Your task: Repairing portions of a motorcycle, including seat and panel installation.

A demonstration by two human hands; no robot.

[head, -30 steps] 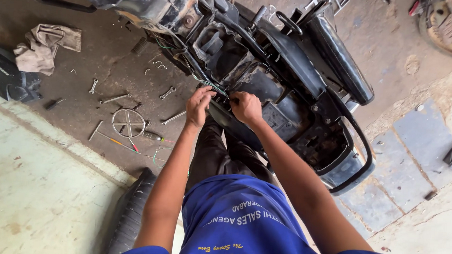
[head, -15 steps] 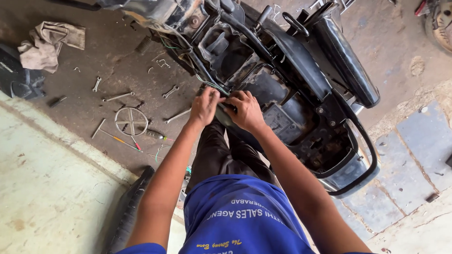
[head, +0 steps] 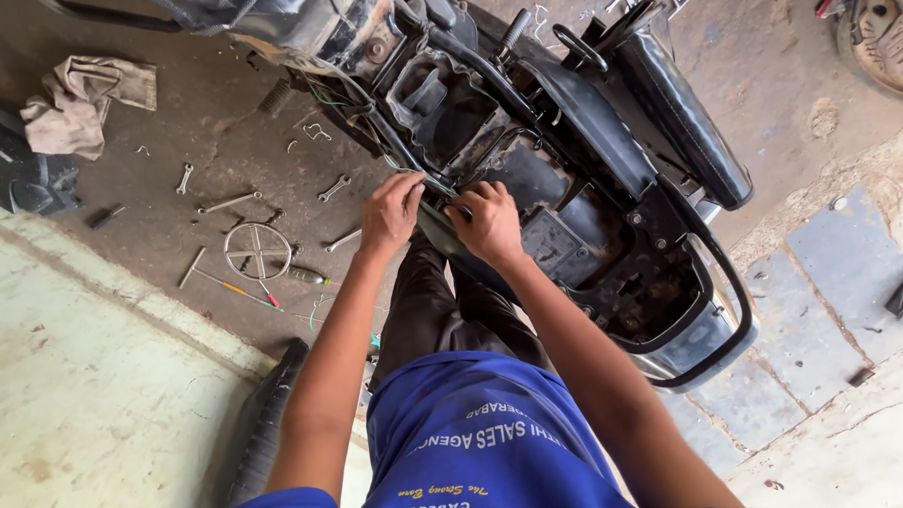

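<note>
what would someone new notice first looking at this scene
First the stripped black motorcycle lying across the top centre, seat off and frame exposed. Both hands, left hand and right hand, meet at thin wires along its frame edge. On the oily floor to the left lie scattered spanners, a round wire ring and a crumpled rag.

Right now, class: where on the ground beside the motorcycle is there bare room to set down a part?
Free: the pale concrete slab at lower left. Crowded: the dark floor between the rag and the left hand, strewn with spanners and a round spoked part.
</note>
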